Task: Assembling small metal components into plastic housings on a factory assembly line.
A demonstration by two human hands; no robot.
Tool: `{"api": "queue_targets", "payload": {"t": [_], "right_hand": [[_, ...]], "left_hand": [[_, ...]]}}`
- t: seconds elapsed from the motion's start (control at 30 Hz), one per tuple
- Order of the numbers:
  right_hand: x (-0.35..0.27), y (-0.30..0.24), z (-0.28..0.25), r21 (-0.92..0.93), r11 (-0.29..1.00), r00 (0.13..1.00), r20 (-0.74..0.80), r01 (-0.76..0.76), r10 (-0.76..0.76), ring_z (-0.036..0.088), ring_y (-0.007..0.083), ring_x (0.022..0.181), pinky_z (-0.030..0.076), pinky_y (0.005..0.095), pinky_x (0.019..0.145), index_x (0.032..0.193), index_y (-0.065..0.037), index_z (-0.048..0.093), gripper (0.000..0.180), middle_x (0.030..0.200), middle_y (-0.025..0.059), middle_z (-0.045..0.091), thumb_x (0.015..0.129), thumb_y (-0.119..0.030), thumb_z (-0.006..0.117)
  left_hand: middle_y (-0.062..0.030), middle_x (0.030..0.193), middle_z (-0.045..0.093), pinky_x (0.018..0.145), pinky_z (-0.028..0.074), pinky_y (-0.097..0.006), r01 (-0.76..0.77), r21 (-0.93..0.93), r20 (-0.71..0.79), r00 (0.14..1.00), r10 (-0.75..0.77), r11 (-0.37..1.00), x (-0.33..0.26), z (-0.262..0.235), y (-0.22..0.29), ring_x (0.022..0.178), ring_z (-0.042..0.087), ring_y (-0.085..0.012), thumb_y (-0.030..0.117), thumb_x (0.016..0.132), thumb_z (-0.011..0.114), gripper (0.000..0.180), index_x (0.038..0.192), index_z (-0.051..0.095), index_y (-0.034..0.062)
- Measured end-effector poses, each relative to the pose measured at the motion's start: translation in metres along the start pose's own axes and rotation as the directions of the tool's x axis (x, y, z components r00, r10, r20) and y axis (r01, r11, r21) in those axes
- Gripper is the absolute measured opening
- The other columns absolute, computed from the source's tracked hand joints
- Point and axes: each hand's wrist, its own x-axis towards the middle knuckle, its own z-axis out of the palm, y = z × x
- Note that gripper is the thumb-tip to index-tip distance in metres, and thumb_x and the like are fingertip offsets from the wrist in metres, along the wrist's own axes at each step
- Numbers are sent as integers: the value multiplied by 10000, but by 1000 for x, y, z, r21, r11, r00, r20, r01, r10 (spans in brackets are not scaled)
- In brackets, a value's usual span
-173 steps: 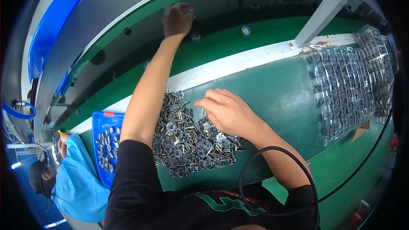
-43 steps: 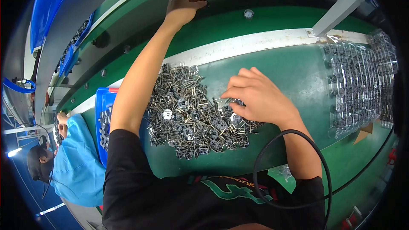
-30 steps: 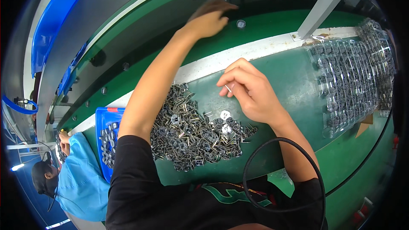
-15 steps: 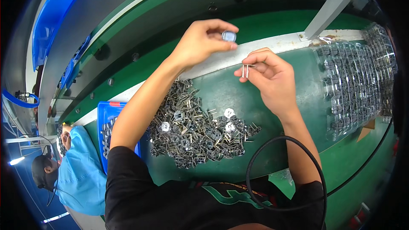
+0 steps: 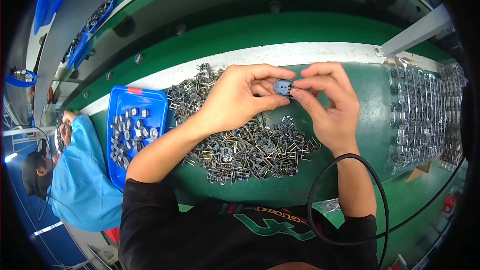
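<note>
Both hands meet above the green counter (image 5: 370, 95). The left hand (image 5: 235, 101) pinches a small round grey part (image 5: 283, 87) between thumb and forefinger, holding it by its rim with the flat face turned up. The right hand (image 5: 330, 102) closes its thumb and fingertips against the part's right edge; whether it also holds a metal piece there is too small to tell. The part looks light and rigid, probably moulded plastic, small enough to slip from the fingertips, so the rim is the sensible place to grip it, leaving the face free.

Directly below the hands lies a loose heap of small metal clips (image 5: 245, 145), thin, pronged and tangled together; they seem stiff but easy to bend and likely to snag on one another. To the left sits a blue tray (image 5: 150, 102) holding more of the round grey parts. At the right end of the counter are clear blister sheets (image 5: 425, 115) packed in rows. A black cable (image 5: 320, 190) loops near the right forearm. A person in a blue smock (image 5: 75, 180) works at the far left.
</note>
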Motion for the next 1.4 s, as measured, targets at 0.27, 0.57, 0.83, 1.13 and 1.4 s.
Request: {"api": "queue_targets", "payload": {"t": [0.27, 0.57, 0.83, 1.13, 1.4], "right_hand": [[-6, 4, 10, 9, 1000, 1000, -7, -16, 16, 587, 120, 778, 479, 241, 604, 919, -47, 737, 153, 928, 39, 594, 780, 6, 773], [-11, 3, 17, 192, 958, 976, 8, -213, 215, 622, 120, 779, 504, 238, 642, 940, -17, 711, 138, 958, 60, 621, 812, 28, 736], [3, 19, -10, -35, 994, 968, 223, -106, 111, 625, 154, 732, 492, 277, 631, 1015, -27, 702, 196, 879, 71, 641, 866, 56, 605], [0, 20, -20, -447, 887, 820, 546, 112, 172, 634, 279, 725, 495, 411, 641, 798, -57, 678, 139, 768, 78, 636, 791, -178, 745], [-3, 26, -18, -321, 947, 939, 332, 19, 94, 648, 307, 689, 511, 402, 617, 809, -24, 589, 140, 783, 109, 623, 830, -106, 700]], "left_hand": [[-39, 794, 700, 687, 510, -206, -69, -72, -40, 997, 67, 995, -2, 8, -11, 739, 648, -40, 7, 812, 751, 362, 1168, 684, -4], [-51, 843, 715, 649, 479, -182, -63, -142, -67, 996, 54, 988, -6, 7, -9, 739, 630, -35, 40, 866, 735, 333, 1187, 678, -26], [-83, 964, 715, 801, 510, -253, -113, 178, -196, 969, 147, 978, 38, -26, 1, 852, 639, -114, 76, 872, 713, 274, 1131, 712, -13], [-89, 931, 745, 805, 513, -317, 75, 699, -428, 841, 332, 712, 189, -130, -36, 826, 682, -192, 209, 869, 715, 290, 1112, 736, 51], [-150, 1216, 666, 976, 483, -384, -273, 870, -45, 785, 618, 410, 230, -99, -18, 1094, 634, -306, 157, 889, 627, 320, 1196, 694, 96]]}}
